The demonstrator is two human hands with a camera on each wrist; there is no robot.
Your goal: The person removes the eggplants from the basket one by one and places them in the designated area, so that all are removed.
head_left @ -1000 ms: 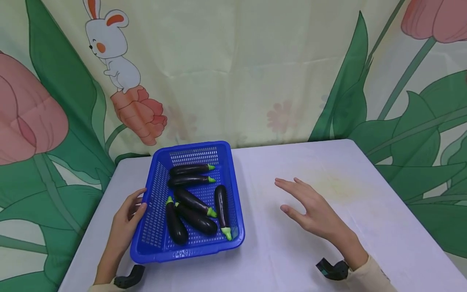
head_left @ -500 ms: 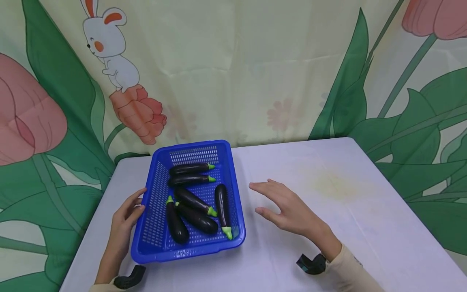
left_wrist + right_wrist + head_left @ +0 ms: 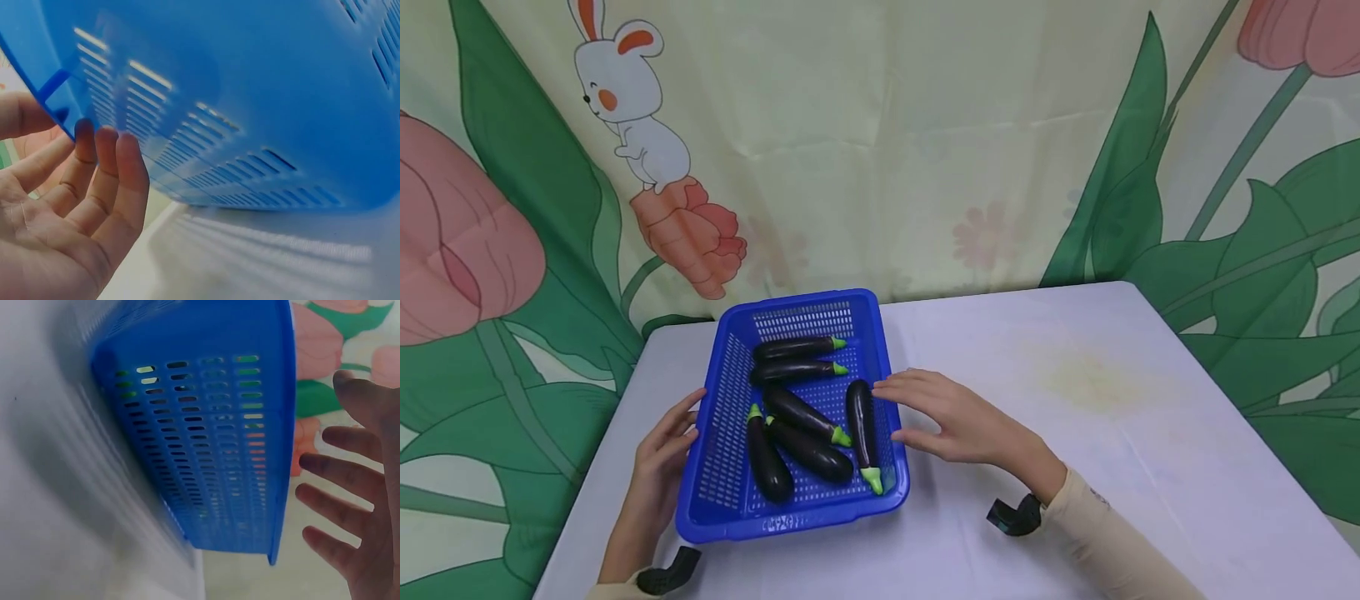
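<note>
A blue plastic basket [image 3: 891, 467] with slotted sides stands on the white-covered table. Several dark purple eggplants [image 3: 808, 450] with green stem ends lie on its bottom, one of them along the right side. My left hand [image 3: 658, 462] holds the basket's left rim, and in the left wrist view three fingertips [image 3: 128, 147] bear on the outer wall below that rim. At the opposite side, my right hand [image 3: 958, 421] has its fingers stretched out, with fingertips overlapping the right rim in the head view. The right wrist view shows those fingers [image 3: 334, 472] spread beside the rim, gripping nothing.
The white tablecloth [image 3: 1075, 467] extends to the right of the basket and bears a faint yellowish stain. Behind the table hangs a backdrop [image 3: 820, 192] printed with tulips, leaves and a rabbit. A black device [image 3: 1015, 515] sits at the right wrist.
My right hand has moved left across the table to the basket's right rim. The left hand has stayed at the left rim, and the eggplants lie as before.
</note>
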